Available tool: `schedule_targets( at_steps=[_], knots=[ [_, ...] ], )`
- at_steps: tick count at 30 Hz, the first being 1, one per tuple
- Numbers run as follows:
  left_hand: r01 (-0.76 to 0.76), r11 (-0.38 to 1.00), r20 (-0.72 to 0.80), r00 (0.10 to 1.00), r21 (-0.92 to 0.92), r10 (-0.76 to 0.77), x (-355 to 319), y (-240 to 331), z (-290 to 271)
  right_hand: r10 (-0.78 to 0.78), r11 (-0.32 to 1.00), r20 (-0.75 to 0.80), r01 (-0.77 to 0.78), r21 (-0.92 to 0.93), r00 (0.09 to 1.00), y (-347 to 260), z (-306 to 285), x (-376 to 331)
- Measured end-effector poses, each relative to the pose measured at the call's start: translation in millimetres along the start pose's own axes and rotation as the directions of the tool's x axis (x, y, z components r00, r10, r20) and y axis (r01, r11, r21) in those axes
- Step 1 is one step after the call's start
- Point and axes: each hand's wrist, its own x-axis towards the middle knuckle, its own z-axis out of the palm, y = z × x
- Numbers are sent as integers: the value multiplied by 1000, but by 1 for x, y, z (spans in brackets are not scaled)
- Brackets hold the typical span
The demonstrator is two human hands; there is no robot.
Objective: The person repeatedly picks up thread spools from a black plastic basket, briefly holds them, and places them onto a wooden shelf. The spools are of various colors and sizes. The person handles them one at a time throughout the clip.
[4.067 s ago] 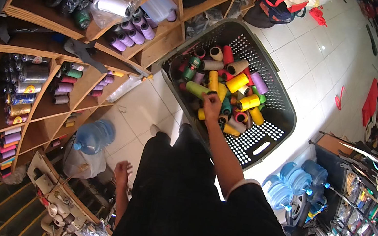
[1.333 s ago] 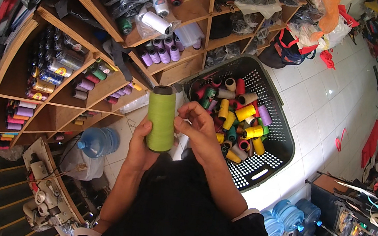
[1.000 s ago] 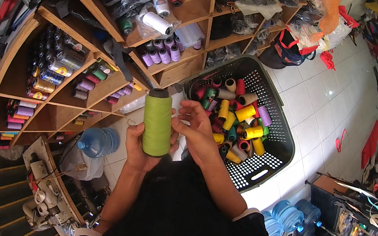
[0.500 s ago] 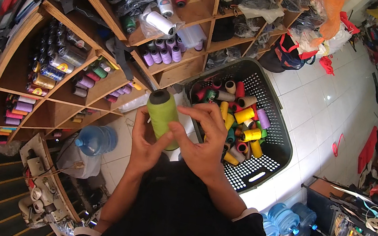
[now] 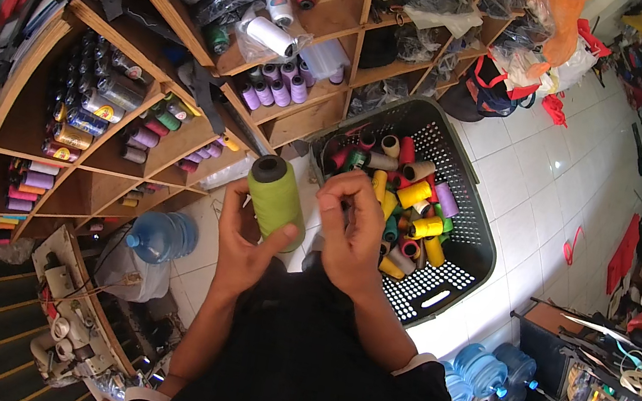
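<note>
A lime-green spool of thread (image 5: 277, 200), with a dark hollow core showing at its top, stands a little tilted in my left hand (image 5: 240, 255). The thumb lies across its lower front and the fingers wrap behind it. Just to its right and apart from it is my right hand (image 5: 354, 243), fingers curled in toward the thumb; whatever they pinch, if anything, is too small to make out. Behind that hand, a dark perforated plastic basket (image 5: 445, 292) holds several spools, among them a yellow spool (image 5: 426, 228) and a lilac spool (image 5: 446, 200).
Wooden shelving (image 5: 92, 187) with thread spools rises at the left and ahead. A blue water jug (image 5: 162, 237) sits on the floor at left, near a sewing machine (image 5: 64, 286). More blue jugs (image 5: 481, 369) stand at lower right. Pale tiles (image 5: 524, 165) cover the floor.
My right hand has come off the green spool and moved slightly right, its fingers curling in. My left hand still holds the spool in nearly the same place.
</note>
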Motion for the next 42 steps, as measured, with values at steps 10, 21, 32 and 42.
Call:
schedule_targets(
  at_steps=[10, 21, 32, 42],
  knots=[
    [176, 958, -68, 978, -227, -196, 7, -39, -24, 174, 677, -158, -235, -697, 972, 130, -92, -8],
    [197, 887, 10, 977, -419, -212, 12, -33, -35, 307, 910, -8, -296, -290, 952, 69, -60, -8],
    [201, 854, -8, 972, -480, -234, 10, -38, -44, 413, 847, -147, -438, -300, 899, 257, -127, 6],
    [205, 877, -60, 965, -435, -255, 0, -32, -57, 717, 697, -141, -699, 160, 682, 293, -159, -36]
  ],
)
